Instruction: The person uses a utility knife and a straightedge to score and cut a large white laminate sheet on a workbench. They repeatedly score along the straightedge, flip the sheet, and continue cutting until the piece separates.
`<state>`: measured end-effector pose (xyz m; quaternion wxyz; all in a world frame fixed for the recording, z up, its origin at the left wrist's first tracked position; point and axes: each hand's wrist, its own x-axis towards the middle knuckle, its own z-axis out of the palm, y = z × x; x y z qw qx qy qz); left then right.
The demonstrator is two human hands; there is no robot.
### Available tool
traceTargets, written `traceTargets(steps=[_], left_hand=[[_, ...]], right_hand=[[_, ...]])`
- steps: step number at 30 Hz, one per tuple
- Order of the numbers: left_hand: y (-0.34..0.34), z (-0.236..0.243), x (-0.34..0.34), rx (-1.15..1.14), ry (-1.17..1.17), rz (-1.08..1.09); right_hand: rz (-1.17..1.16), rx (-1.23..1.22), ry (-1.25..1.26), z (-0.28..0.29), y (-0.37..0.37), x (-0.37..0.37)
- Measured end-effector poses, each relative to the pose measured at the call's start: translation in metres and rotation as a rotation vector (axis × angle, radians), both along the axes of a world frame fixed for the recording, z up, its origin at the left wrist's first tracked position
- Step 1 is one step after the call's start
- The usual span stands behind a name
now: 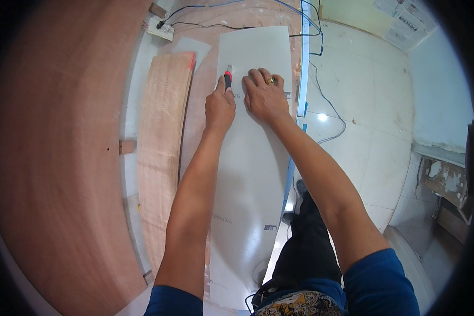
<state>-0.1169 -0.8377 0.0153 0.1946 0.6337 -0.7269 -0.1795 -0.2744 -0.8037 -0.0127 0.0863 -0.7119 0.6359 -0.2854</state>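
Note:
A long, glossy pale-grey sheet [251,163] with small printed marks lies lengthwise in front of me. My left hand [219,110] is closed around a red-and-black utility knife [228,78], held over the sheet's far part near its left edge. The knife's tip points away from me; whether it touches the sheet I cannot tell. To the right of it, my right hand [266,97] rests palm down on the sheet, fingers slightly bent and apart, with a ring on one finger. Nothing shows in that hand.
Narrow wooden boards [160,126] lie left of the sheet, and a large brown wood panel [63,131] curves along the far left. A white socket box [159,29] with cables is at the back. Right of the work surface, a cable [321,89] hangs above the tiled floor [371,100].

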Motion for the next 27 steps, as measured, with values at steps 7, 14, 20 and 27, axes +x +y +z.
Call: traceTargets(steps=[7,14,20,27], left_hand=[[0.002,-0.001,0.002,-0.093,0.01,-0.043],[0.003,0.0,0.0,-0.06,0.008,-0.016],[0.003,0.003,-0.004,-0.021,-0.025,0.016],[0.004,0.001,-0.008,-0.033,-0.104,0.015]], right_hand=[[-0.002,-0.02,-0.007,-0.002,0.002,0.001],[0.008,0.006,0.006,-0.001,0.001,-0.001],[0.008,0.004,-0.006,-0.001,0.001,-0.001],[0.018,0.007,-0.016,0.0,0.001,-0.002]])
